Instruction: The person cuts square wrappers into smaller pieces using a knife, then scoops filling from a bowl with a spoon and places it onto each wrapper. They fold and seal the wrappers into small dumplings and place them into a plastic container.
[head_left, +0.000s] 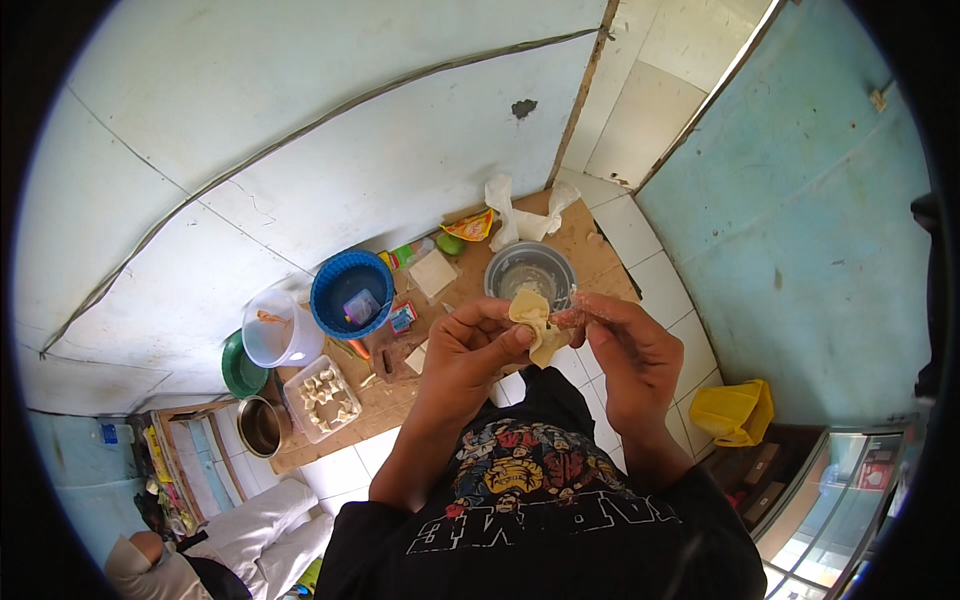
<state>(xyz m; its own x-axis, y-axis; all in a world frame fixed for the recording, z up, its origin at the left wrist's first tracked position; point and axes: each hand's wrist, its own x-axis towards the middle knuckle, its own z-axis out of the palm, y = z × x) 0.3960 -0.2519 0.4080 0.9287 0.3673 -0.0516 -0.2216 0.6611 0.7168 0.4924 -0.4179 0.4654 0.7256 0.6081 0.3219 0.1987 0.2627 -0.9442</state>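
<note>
My left hand (476, 345) pinches a thin dough wrapper (546, 349) between thumb and fingers, with pale filling on it. Close against its right side is my right hand (630, 345), fingers bent and smeared with filling; whether they grip the wrapper is unclear. Beyond the hands stands a grey bowl (495, 277) with pale filling in the bottom. A clear plastic container (295, 411) at the table's left holds several folded dumplings. A square stack of wrappers (433, 274) lies left of the grey bowl.
On the brown table (375, 416) stand a blue basket (319, 289), a translucent tub (304, 337), a green bowl (246, 379) and a metal pot (260, 427). A cutting board (390, 358), a carrot (360, 349) and plastic bags (504, 210) are there too. Part of another person (146, 547) shows at lower left.
</note>
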